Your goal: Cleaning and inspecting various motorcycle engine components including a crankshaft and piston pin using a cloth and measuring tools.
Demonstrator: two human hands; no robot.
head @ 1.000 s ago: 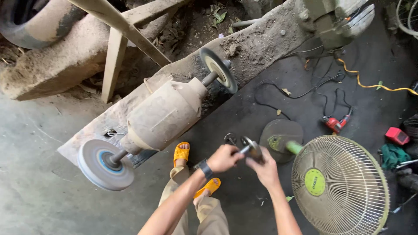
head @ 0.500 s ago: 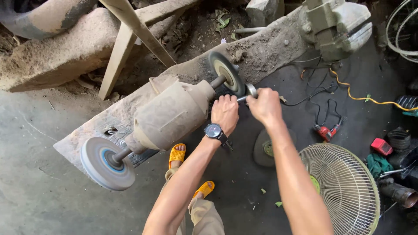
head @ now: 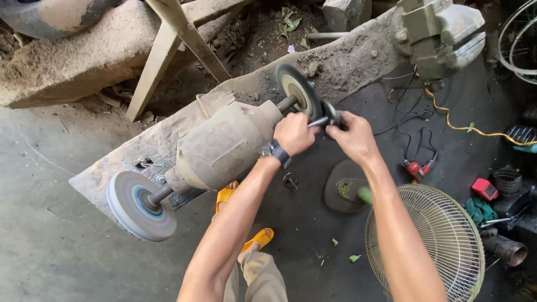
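One: Two hands share one small metal part (head: 331,116). The left hand (head: 293,133) is clenched on its near end and the right hand (head: 352,137) pinches the far end.

Two: Where is the part now?

One: Up at the grey grinding wheel (head: 299,89), which sits at ten o'clock from it. It looks to be touching the wheel or just beside it; I cannot tell which.

Two: And a second ago?

One: It was down low over the dark fan base (head: 342,187). Half a second ago both hands were already up near the wheel, and now they are closer in. I would judge that the work has moved from handling the part over the floor to holding it at the wheel.

Two: What is around it?

One: At eight o'clock is the dusty motor body (head: 224,145), with a second, blue-centred wheel (head: 140,204) at its far end. Both sit on a plank (head: 112,173). A white fan (head: 425,240) lies at five o'clock, a vise (head: 439,31) stands at one o'clock, and an orange cable (head: 464,127) runs off at three.

Two: Are there any containers?

One: Only a black round tub (head: 506,180) near four o'clock, beside a red box (head: 484,189). What is in the tub is too dark to tell. Below it lies an open pipe (head: 506,249), and its mouth shows nothing inside.
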